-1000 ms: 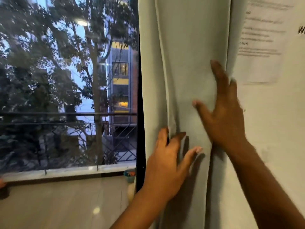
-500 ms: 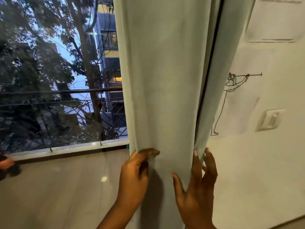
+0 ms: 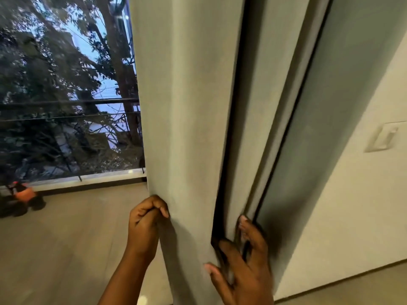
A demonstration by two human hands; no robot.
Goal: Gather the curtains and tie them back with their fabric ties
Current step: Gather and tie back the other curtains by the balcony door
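Observation:
A pale grey-green curtain [image 3: 193, 119] hangs in long vertical folds down the middle of the view, in front of a tall window. My left hand [image 3: 146, 225] pinches the curtain's left edge low down, its fingers curled round the fabric. My right hand [image 3: 242, 260] holds the folds on the right side, with its fingers tucked into the gaps between them and the thumb spread out on the front. No fabric tie shows in this frame.
The window [image 3: 66, 95] at left looks onto trees and a metal railing. A white wall with a light switch [image 3: 382, 139] stands at right. An orange and black toy [image 3: 22, 199] sits on the pale floor at far left.
Both hands have slid down the curtain and my view has tilted lower. The left hand went from flat fingers to a curled pinch on the edge. The right fingers moved into the folds.

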